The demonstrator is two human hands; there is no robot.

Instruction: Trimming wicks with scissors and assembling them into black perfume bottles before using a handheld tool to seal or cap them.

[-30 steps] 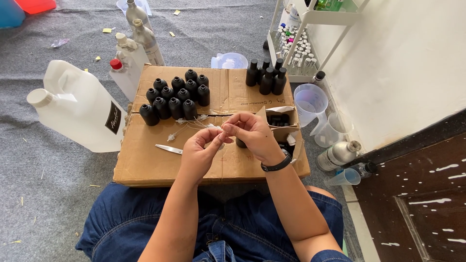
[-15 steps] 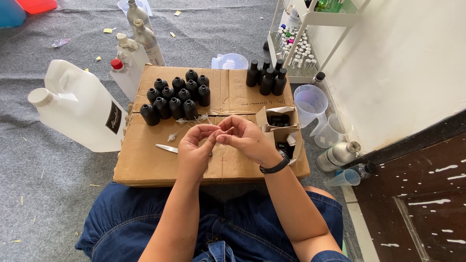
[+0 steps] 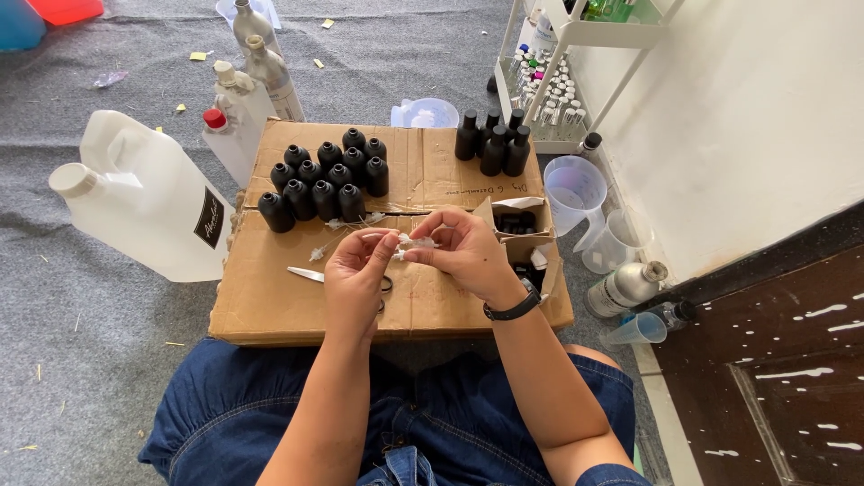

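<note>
My left hand [image 3: 355, 281] and my right hand [image 3: 463, 254] meet over a flattened cardboard box [image 3: 270, 297] on my lap. Between their fingertips they pinch a small white plastic piece [image 3: 409, 243] with a thin tube. Behind them stands a cluster of several open black bottles [image 3: 328, 180]. A few more white pieces [image 3: 346, 222] lie just in front of that cluster. Scissors [image 3: 310, 274] lie on the cardboard under my left hand. Several capped black bottles [image 3: 492, 144] stand at the far right of the box.
A big white jug [image 3: 144, 193] lies to the left on grey carpet. Silver and white bottles [image 3: 247, 63] stand behind the box. A small carton [image 3: 522, 219], measuring cups [image 3: 585, 193] and a white rack of small vials [image 3: 549, 81] are on the right by the wall.
Both hands stayed over the cardboard; the fingers shifted slightly while working the small white piece. Nothing else moved.
</note>
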